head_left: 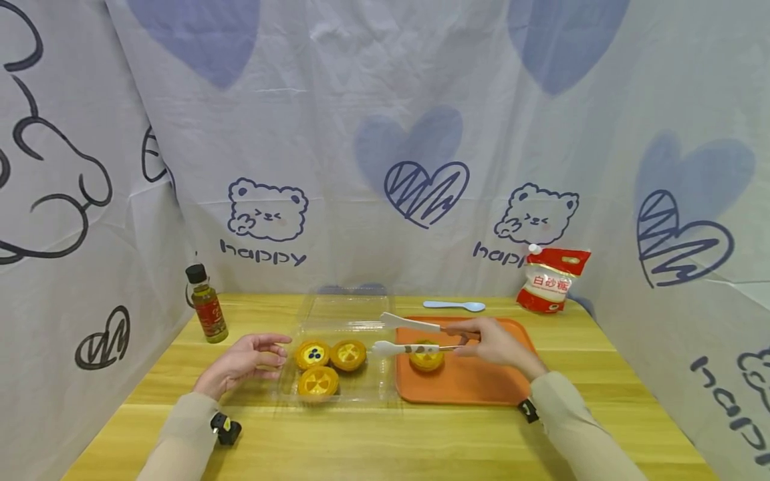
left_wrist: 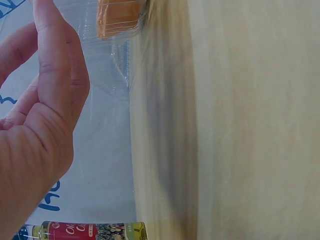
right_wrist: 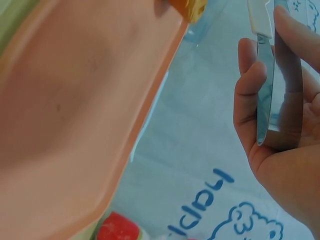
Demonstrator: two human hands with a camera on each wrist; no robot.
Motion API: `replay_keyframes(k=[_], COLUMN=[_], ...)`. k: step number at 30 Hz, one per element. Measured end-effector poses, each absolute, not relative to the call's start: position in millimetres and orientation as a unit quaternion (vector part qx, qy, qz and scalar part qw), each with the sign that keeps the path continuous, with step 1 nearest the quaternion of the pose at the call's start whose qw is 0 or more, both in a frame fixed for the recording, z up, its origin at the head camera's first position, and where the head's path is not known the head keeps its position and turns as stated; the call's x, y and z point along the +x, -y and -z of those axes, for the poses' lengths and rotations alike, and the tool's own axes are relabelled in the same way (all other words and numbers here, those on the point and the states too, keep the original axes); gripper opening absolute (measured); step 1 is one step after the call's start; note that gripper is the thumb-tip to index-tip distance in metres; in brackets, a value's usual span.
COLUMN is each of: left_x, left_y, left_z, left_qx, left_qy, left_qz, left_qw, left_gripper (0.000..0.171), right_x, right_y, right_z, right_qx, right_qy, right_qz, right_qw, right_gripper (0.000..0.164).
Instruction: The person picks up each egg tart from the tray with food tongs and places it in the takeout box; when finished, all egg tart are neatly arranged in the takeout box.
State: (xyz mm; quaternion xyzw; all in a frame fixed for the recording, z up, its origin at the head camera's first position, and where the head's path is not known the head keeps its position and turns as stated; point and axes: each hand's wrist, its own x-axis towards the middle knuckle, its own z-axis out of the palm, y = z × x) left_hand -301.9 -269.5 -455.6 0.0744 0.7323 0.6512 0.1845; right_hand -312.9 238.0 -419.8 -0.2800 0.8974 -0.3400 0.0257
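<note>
My right hand (head_left: 494, 342) grips metal tongs (head_left: 415, 325) with white tips, seen also as a silver band (right_wrist: 287, 105) in the right wrist view. Their arms stand apart, tips pointing left over the right side of a clear plastic box (head_left: 379, 394). One tong arm overlaps an egg tart (head_left: 426, 362) on the orange tray (head_left: 481, 387). Inside the box sit a blueberry-topped tart (head_left: 312, 356) and two yellow tarts, one at the back (head_left: 348, 355) and one in front (head_left: 318, 383). My left hand (head_left: 252, 361) is beside the box's left side, fingers loosely bent, holding nothing.
An oil bottle (head_left: 210, 310) stands at the back left. Behind the tray lies a pale blue spoon (head_left: 454, 305), and a red-and-white sugar bag (head_left: 549, 280) stands at the back right. The box's clear lid (head_left: 345, 310) is raised at the back. A printed curtain surrounds the table.
</note>
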Motion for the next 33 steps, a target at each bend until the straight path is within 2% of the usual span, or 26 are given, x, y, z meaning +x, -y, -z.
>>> replay_keyframes(k=[17, 33], left_x=[-305.4, -303.5], left_y=[270.2, 270.9], left_z=[454.5, 455.1], left_qx=[0.081, 0.079], left_qy=[-0.733, -0.734], left_qz=[-0.649, -0.647], left_qw=[0.187, 0.19], left_gripper=[0.063, 0.064], right_x=[-310.0, -306.3], right_y=[-277.0, -306.9], right_z=[424.0, 434.6], right_qx=[-0.214, -0.196], right_qy=[-0.905, -0.91], right_qz=[0.365, 0.36], right_qw=[0.039, 0.056], right_gripper=[0.048, 0.049])
